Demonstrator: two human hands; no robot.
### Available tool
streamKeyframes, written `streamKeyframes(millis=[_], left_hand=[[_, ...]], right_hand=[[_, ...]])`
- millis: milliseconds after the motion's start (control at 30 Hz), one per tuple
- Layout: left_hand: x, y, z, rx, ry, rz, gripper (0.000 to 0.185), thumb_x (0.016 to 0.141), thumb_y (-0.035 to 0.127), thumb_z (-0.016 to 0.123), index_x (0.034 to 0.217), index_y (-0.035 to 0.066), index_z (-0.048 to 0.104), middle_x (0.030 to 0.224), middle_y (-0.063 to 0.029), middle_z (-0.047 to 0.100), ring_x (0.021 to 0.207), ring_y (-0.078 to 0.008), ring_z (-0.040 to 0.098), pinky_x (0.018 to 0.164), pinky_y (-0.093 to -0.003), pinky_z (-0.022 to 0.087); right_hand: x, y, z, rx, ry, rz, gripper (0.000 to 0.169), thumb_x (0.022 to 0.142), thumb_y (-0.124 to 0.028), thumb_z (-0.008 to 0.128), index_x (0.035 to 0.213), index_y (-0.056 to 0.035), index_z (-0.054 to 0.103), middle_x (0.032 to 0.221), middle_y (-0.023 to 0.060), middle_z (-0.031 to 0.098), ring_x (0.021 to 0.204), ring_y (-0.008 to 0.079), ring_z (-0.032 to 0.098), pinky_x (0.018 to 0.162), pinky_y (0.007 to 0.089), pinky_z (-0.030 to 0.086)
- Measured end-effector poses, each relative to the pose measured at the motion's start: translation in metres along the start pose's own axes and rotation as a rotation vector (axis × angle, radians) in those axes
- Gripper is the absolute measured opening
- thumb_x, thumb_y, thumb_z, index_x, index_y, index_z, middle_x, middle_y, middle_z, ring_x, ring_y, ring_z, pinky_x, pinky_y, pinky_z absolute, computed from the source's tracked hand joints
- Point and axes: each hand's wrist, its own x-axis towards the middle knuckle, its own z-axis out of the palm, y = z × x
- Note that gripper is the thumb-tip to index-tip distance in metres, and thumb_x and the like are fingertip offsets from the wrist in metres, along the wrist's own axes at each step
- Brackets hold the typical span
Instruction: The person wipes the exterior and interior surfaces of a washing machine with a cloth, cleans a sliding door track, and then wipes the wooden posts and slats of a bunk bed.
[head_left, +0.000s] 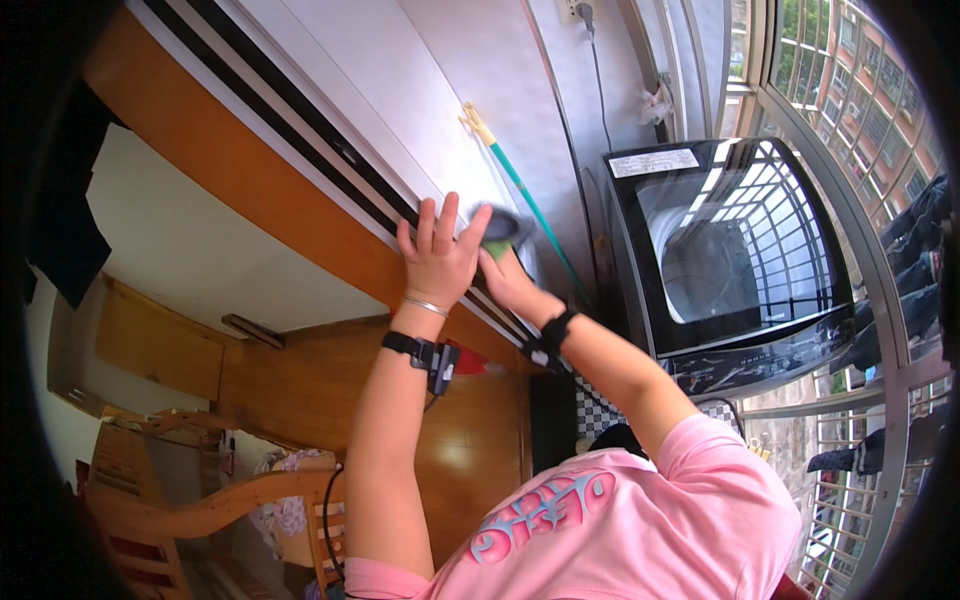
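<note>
My left hand (442, 259) is raised with its fingers spread, beside the edge of a white sliding door panel (390, 142) with dark tracks; it grips nothing. Close to its right, my right hand (514, 281) holds a blurred, dark rounded object (501, 223) with a green part below it, against the white panel. What that object is cannot be told. The thumb of my left hand is near or over the dark object; whether they touch is unclear. Each wrist wears a black strap, and my left wrist also has a silver bangle.
A green pole with a cream forked end (525, 191) leans beyond my hands. Right of it stands a black top-loading washing machine (739, 244) by barred windows. An orange-brown frame (247, 176) runs along the left, with a wooden chair (247, 499) lower down.
</note>
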Motion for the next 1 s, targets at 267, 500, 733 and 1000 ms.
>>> streamKeyframes(millis=[267, 500, 733, 1000], left_hand=[[0.03, 0.011, -0.003, 0.049, -0.146, 0.131, 0.027, 0.081, 0.018, 0.064, 0.107, 0.026, 0.068, 0.127, 0.0012, 0.059, 0.129, -0.0234, 0.045, 0.106, -0.054, 0.023], [0.033, 0.025, -0.01, 0.129, -0.323, 0.126, 0.012, 0.08, 0.021, 0.065, 0.092, 0.02, 0.066, 0.12, -0.0005, 0.061, 0.125, -0.0232, 0.047, 0.106, -0.0552, 0.026], [0.026, 0.033, -0.001, 0.236, -0.385, 0.106, 0.01, 0.082, 0.022, 0.062, 0.091, 0.021, 0.066, 0.108, -0.0003, 0.061, 0.121, -0.0247, 0.05, 0.104, -0.0666, 0.017], [0.037, 0.042, 0.016, 0.28, -0.299, 0.127, 0.012, 0.08, 0.024, 0.062, 0.091, 0.021, 0.067, 0.098, 0.0003, 0.059, 0.112, -0.0222, 0.055, 0.106, -0.051, 0.023]], right_hand=[[0.012, 0.04, -0.024, -0.003, 0.107, 0.221, 0.025, 0.098, -0.017, 0.043, 0.11, 0.0023, 0.056, 0.102, 0.0307, 0.062, 0.096, 0.0494, 0.056, 0.086, 0.0483, 0.045], [-0.085, 0.09, -0.028, -0.28, 0.088, 0.332, 0.02, 0.092, -0.015, 0.049, 0.096, 0.0029, 0.058, 0.099, 0.0296, 0.061, 0.094, 0.0507, 0.052, 0.083, 0.0536, 0.043], [-0.006, -0.02, -0.03, -0.094, 0.085, -0.097, 0.032, 0.094, -0.014, 0.052, 0.119, 0.0064, 0.054, 0.132, 0.0324, 0.047, 0.128, 0.0512, 0.038, 0.11, 0.05, 0.032], [0.024, 0.093, -0.01, 0.156, 0.162, 0.411, 0.053, 0.1, -0.033, 0.043, 0.125, 0.0128, 0.051, 0.129, 0.0379, 0.05, 0.126, 0.0544, 0.04, 0.116, 0.0464, 0.025]])
